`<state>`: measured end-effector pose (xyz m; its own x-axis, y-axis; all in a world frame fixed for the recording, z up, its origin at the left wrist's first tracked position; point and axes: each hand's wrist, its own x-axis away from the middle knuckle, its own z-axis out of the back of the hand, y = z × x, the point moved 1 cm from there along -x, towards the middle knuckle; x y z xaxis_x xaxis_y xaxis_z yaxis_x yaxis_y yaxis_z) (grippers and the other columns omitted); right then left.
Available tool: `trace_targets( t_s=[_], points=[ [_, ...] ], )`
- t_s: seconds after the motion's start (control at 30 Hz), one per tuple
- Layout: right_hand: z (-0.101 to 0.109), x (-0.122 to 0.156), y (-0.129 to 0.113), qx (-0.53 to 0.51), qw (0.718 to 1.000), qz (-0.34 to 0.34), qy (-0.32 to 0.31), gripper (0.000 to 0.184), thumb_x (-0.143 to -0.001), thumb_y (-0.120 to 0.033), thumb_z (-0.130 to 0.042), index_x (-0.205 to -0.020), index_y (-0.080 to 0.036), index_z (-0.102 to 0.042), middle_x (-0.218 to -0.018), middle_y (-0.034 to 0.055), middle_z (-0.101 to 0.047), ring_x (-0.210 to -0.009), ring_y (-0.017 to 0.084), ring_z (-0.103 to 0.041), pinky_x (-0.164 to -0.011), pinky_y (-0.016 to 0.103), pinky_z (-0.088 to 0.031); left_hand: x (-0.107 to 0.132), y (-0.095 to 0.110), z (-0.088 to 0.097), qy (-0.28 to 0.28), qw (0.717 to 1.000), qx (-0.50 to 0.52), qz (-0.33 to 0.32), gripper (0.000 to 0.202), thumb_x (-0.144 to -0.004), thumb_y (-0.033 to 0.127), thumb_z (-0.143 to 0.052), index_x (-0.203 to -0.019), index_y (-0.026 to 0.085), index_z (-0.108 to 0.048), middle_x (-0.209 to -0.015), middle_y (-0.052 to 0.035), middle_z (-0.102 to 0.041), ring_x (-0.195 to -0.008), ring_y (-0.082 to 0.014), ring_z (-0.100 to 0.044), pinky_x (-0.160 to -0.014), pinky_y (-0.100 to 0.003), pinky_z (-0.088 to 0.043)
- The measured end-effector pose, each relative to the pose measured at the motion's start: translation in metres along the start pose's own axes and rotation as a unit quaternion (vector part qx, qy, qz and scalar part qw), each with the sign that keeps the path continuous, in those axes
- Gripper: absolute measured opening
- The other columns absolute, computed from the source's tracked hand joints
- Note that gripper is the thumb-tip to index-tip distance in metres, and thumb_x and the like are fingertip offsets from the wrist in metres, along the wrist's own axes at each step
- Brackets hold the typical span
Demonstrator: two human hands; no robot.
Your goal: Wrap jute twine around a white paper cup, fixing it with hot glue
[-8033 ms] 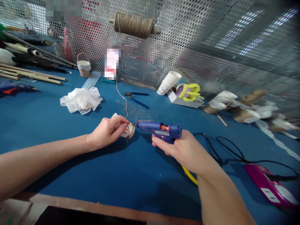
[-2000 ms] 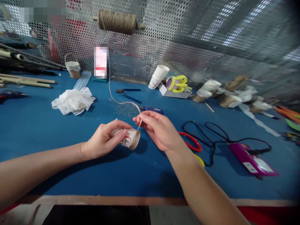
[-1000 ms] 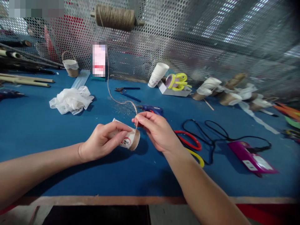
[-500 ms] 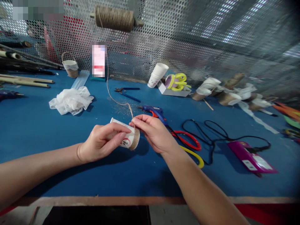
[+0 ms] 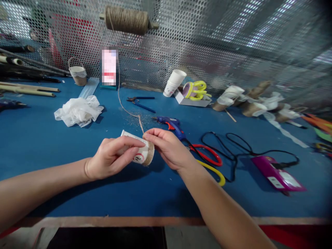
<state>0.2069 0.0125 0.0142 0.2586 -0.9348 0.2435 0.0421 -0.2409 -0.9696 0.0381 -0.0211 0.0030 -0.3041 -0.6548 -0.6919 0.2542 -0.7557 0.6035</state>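
Looking at a big perforated metal panel [image 5: 155, 52] across the whole far side. In front of that, a wide blue table [image 5: 145, 197] with a pretty messy spread on top. Far left, a pile of poles [image 5: 31, 92], partly cut off at the edge. Up against the panel, left of centre, a fat spool of twine [image 5: 127, 20]. Over on the right, a purple power strip [image 5: 268, 167].

Now the hands. Left hand [image 5: 115, 157] clamped round the white side of a paper cup [image 5: 144, 154], thumb and fingers both on it. Right hand [image 5: 167, 147] just beside, thumb and index finger pinched together on a twine strand [image 5: 141, 124], right at the brown, twine-wrapped end of the cup.

Going smaller: a crumpled white cloth [image 5: 79, 111] off to the left, well apart from the cup. Just beyond the right hand, a blue glue gun [image 5: 168, 121] lying flat, nozzle pointing left. Farther back, blue-handled pliers [image 5: 141, 103], handles spread.

Then the cup itself: near the middle of the table, between both hands, tipped on its side, wrapped end facing right, red-and-black print partly covered. Hard to tell whether touching the tabletop. Last and thinnest, the strand: down along the right edge of a pixelated screen [image 5: 109, 67], across the blue, up to the right fingertips.
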Motion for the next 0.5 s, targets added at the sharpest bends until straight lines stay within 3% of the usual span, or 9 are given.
trace_targets(
  t_s=[0.3,0.5],
  points=[
    [0.0013,-0.0011,0.0021,0.010,1.000,-0.007,-0.006,0.020,-0.063,-0.035,-0.071,-0.068,-0.018,-0.062,-0.064,-0.0021,-0.057,-0.061,0.012,-0.050,-0.059,0.027,-0.039,-0.0001,-0.0002,-0.0015,0.006,0.999,0.024,0.022,0.017,-0.083,0.010,-0.052,-0.093,0.017,-0.065,-0.044,0.0077,-0.053,-0.033,-0.0034,-0.037,-0.037,-0.014,-0.034],
    [0.0026,-0.0043,0.0063,0.021,1.000,-0.022,-0.004,0.017,-0.066,-0.034,-0.068,-0.067,-0.018,-0.061,-0.062,-0.0016,-0.058,-0.058,0.011,-0.051,-0.056,0.027,-0.038,0.0015,-0.0025,-0.0032,0.039,0.986,0.074,0.146,0.015,-0.085,0.020,-0.055,-0.093,0.014,-0.066,-0.083,-0.0056,-0.071,-0.065,-0.0107,-0.063,-0.055,-0.017,-0.048]
  ],
)
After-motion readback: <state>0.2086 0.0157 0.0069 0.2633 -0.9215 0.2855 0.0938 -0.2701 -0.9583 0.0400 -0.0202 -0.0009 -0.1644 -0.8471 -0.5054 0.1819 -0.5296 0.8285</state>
